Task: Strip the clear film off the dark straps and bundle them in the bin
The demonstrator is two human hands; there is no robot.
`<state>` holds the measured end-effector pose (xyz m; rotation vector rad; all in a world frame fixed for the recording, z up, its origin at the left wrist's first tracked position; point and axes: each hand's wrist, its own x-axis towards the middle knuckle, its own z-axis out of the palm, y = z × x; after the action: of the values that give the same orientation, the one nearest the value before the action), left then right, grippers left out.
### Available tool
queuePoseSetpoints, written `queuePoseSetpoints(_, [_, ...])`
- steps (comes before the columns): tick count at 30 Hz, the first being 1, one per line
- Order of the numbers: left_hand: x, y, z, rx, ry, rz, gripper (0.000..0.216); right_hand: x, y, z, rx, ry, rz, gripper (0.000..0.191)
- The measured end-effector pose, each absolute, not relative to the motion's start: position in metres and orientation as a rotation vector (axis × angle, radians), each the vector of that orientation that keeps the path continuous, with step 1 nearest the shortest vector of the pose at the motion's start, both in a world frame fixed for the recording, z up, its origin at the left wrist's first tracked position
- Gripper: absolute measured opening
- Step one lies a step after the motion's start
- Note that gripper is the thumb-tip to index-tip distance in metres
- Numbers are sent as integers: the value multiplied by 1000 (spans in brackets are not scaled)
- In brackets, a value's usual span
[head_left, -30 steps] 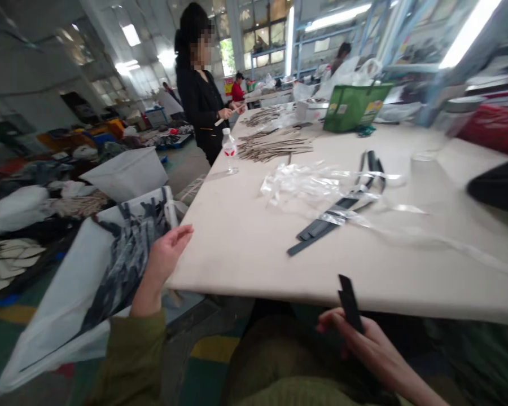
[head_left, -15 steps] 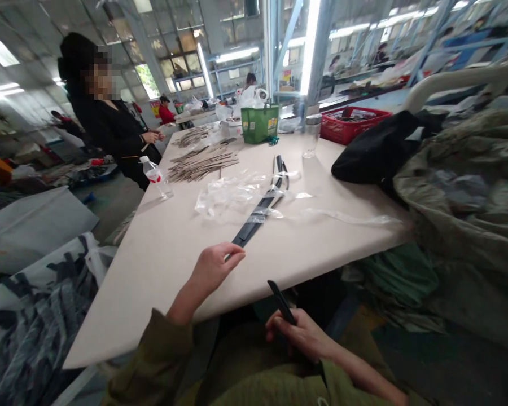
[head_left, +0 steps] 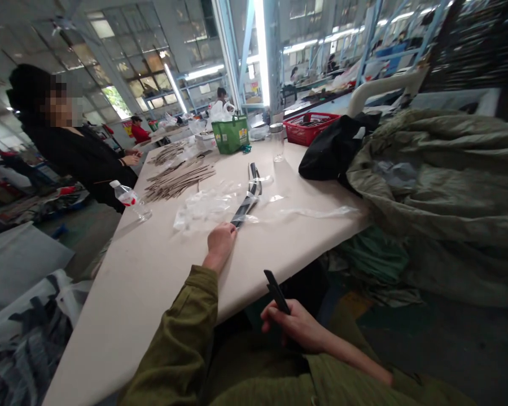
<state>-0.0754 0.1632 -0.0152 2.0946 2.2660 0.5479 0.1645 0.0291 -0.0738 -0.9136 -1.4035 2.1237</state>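
On the table (head_left: pixel 182 270), a bundle of long dark strips (head_left: pixel 246 207) lies partly under clear plastic film (head_left: pixel 203 206). My left hand (head_left: pixel 220 242) is stretched forward, its fingers closed on the near end of these strips. My right hand (head_left: pixel 294 324) is low, in front of the table's near edge. It is closed around a dark flat strip (head_left: pixel 278 292) that points up and splits into two ends at the top. The lower part of that strip is hidden in my palm.
Thin brown strips (head_left: pixel 180 181), a water bottle (head_left: pixel 129 198), a green bag (head_left: pixel 232 135) and a glass jar (head_left: pixel 278 144) stand or lie farther back. A red basket (head_left: pixel 307 132) and black bag (head_left: pixel 332 152) are right. A person (head_left: pixel 74 144) stands left.
My left hand has reached farther forward along the dark strips, covering more of their near end. My right hand still holds its strip. The view has turned to the right.
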Motion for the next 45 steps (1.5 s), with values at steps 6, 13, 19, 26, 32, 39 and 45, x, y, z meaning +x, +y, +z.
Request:
queuePoseSetpoints(6, [-68, 91, 4, 2390, 1922, 1164, 17, 167, 57, -49, -984, -1289, 1996, 61])
queuePoseSetpoints(13, [-46, 3, -3, 2766, 1510, 1338, 34, 141, 81, -20, -894, -1430, 2232, 64])
queuePoseSetpoints(19, [-43, -15, -17, 2759, 1529, 1310, 36, 125, 82, -7, -847, -1457, 2207, 46])
queuePoseSetpoints(26, [-37, -27, -16, 2283, 1685, 1470, 28, 128, 88, 3, -1019, -1587, 1945, 18])
queuePoseSetpoints(32, [-22, -26, -1, 1131, 1463, 1121, 35, 135, 88, 12, -967, -1694, 1772, 14])
queuePoseSetpoints(39, [-10, -8, -3, 846, 1339, 1100, 25, 145, 85, 8, -920, -1676, 1825, 33])
queuePoseSetpoints(45, [-4, 12, -1, 409, 1123, 1352, 30, 175, 63, -13, -888, -1707, 1966, 65])
